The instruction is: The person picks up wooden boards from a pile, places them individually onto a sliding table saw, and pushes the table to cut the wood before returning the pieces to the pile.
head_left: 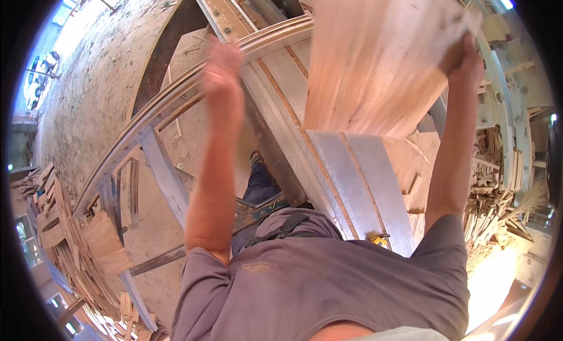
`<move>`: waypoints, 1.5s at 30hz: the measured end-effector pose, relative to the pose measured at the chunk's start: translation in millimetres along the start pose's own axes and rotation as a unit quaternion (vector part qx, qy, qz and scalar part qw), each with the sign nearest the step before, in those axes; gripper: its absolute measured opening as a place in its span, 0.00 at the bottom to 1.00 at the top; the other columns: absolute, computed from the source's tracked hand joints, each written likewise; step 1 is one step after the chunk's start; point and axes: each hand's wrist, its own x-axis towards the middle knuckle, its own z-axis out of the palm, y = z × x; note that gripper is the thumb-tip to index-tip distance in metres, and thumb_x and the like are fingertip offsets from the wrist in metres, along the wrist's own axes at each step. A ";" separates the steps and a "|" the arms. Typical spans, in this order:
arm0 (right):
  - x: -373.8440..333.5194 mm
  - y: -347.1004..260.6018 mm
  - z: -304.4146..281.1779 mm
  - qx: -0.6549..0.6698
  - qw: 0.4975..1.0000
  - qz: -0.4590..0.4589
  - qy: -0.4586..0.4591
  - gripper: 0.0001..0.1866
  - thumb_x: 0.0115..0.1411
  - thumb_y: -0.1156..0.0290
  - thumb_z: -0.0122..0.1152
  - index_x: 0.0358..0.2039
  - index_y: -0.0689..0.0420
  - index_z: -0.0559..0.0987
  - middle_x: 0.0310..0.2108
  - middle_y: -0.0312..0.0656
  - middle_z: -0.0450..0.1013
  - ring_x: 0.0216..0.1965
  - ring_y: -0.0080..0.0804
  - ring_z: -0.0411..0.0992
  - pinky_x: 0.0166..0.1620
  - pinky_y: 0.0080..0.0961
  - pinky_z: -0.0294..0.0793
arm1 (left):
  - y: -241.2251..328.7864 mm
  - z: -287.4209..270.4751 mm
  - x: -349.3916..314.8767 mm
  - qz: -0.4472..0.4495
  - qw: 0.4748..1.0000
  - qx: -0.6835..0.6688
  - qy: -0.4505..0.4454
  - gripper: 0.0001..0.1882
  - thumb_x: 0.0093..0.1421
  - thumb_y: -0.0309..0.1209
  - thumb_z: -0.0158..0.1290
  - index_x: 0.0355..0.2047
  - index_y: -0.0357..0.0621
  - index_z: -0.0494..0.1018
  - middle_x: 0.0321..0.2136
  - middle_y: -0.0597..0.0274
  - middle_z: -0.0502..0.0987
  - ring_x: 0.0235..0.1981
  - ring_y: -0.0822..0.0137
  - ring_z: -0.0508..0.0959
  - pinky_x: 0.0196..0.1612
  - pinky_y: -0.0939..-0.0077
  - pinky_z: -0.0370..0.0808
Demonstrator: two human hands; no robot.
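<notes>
A wide, pale wooden panel (375, 65) is held up over the metal saw table (363, 182), its far part running out of the top of the view. My right hand (466, 62) grips the panel by its right edge, fingers closed around it. Out to the left, my left hand (223, 65) is apart from the panel, raised above the curved rail (138, 127) of the machine. Motion smears its fingers, so their pose cannot be made out. Long grooves run along the grey tabletop beneath the panel.
Piles of wood offcuts (76, 247) lie at the left, and more scraps (489, 200) at the right. A small yellow object (380, 241) sits on the table's near edge by my shirt. Metal braces (164, 171) stand under the rail. Dusty ground (105, 65) stretches at far left.
</notes>
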 end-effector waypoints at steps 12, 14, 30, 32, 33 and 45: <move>-44.6 110.2 -132.7 0.036 0.970 0.105 0.216 0.18 0.67 0.62 0.62 0.52 0.59 0.78 0.48 0.38 0.75 0.48 0.33 0.73 0.53 0.35 0.74 | -105.2 39.5 -79.2 -0.470 0.850 -0.219 0.092 0.19 0.71 0.40 0.44 0.46 0.34 0.74 0.38 0.48 0.81 0.38 0.53 0.81 0.45 0.47 0.76; -49.3 107.1 -125.0 0.032 0.967 0.104 0.229 0.18 0.66 0.62 0.62 0.52 0.60 0.78 0.48 0.39 0.75 0.48 0.34 0.74 0.52 0.34 0.75 | -114.4 40.5 -76.4 -0.485 0.850 -0.178 0.106 0.17 0.69 0.35 0.42 0.46 0.34 0.74 0.36 0.48 0.81 0.35 0.53 0.82 0.41 0.50 0.78; -63.4 166.8 -178.4 0.005 0.957 0.231 0.175 0.20 0.72 0.61 0.49 0.57 0.61 0.73 0.53 0.42 0.75 0.49 0.37 0.77 0.46 0.34 0.81 | -109.8 39.8 -69.9 -0.409 0.842 -0.318 0.149 0.21 0.73 0.30 0.38 0.63 0.33 0.62 0.48 0.48 0.78 0.47 0.56 0.79 0.55 0.59 0.74; -76.1 178.8 -172.2 -0.001 0.948 0.250 0.196 0.20 0.73 0.59 0.46 0.57 0.59 0.73 0.53 0.41 0.75 0.48 0.36 0.77 0.42 0.32 0.82 | -112.3 34.5 -63.9 -0.381 0.855 -0.323 0.137 0.23 0.73 0.29 0.39 0.65 0.32 0.58 0.50 0.50 0.77 0.49 0.58 0.79 0.56 0.60 0.74; -78.1 186.0 -173.1 0.011 0.944 0.269 0.192 0.20 0.73 0.59 0.46 0.57 0.59 0.73 0.53 0.41 0.76 0.47 0.36 0.77 0.41 0.32 0.81 | -114.6 31.0 -61.0 -0.367 0.862 -0.326 0.131 0.24 0.73 0.28 0.40 0.66 0.32 0.57 0.51 0.50 0.76 0.50 0.58 0.78 0.57 0.60 0.73; -137.0 244.4 -84.7 0.041 0.932 0.315 0.175 0.20 0.71 0.67 0.51 0.59 0.64 0.69 0.54 0.47 0.73 0.48 0.40 0.77 0.50 0.37 0.82 | -148.6 -28.7 -31.0 -0.319 0.932 -0.164 0.059 0.19 0.64 0.18 0.46 0.55 0.30 0.71 0.45 0.56 0.80 0.41 0.67 0.81 0.44 0.77 0.78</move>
